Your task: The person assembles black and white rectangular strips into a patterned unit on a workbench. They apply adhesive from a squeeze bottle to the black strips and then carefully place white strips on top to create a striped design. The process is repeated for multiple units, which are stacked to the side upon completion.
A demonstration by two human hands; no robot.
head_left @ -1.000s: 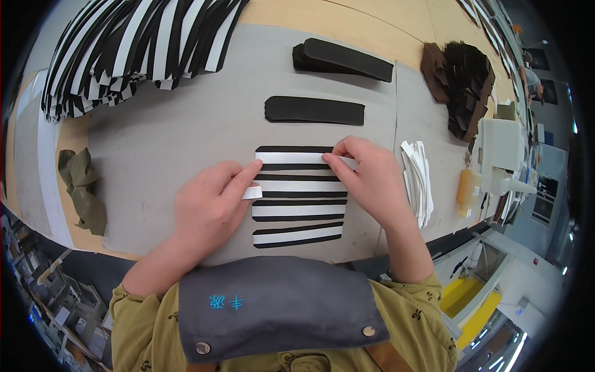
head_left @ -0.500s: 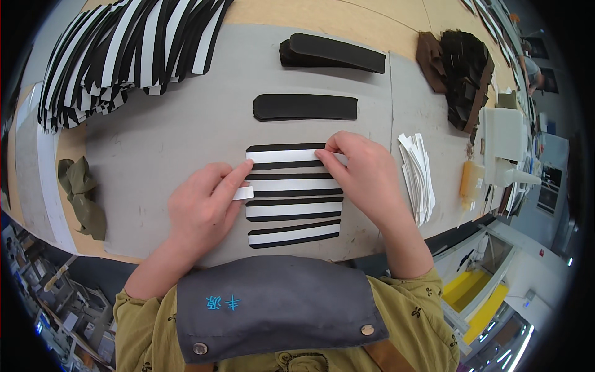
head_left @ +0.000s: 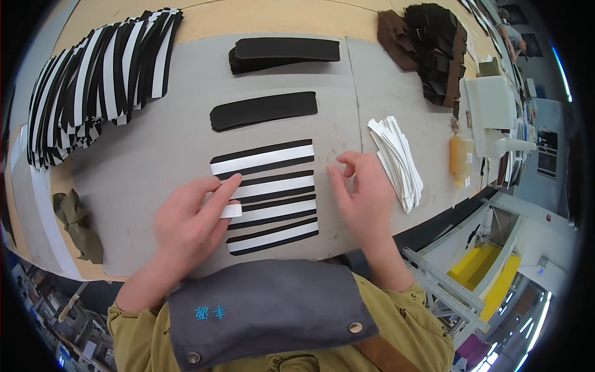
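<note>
Several black strips, each with a white strip along its middle, lie in a column on the grey mat; the farthest black-and-white strip (head_left: pixel 263 158) is at the top. My left hand (head_left: pixel 193 217) is closed around white strips (head_left: pixel 232 211), whose ends stick out between its fingers. Its fingertips reach the left end of the second strip. To the right of the column, my right hand (head_left: pixel 367 195) has thumb and forefinger apart, with nothing between them. Close beyond it lies a loose pile of white strips (head_left: pixel 398 164).
Two stacks of black pieces, a nearer stack (head_left: pixel 263 111) and a farther stack (head_left: pixel 285 53), lie beyond the column. Black-and-white strips (head_left: pixel 102 77) are heaped at far left, an olive cloth (head_left: pixel 77 226) at left. Dark brown pieces (head_left: pixel 434 53) and a yellowish bottle (head_left: pixel 460 160) are at right.
My right hand has let go of the farthest strip's right end and moved right, toward the white pile. My left hand has drawn back from that strip, still holding its white strips. The view has shifted.
</note>
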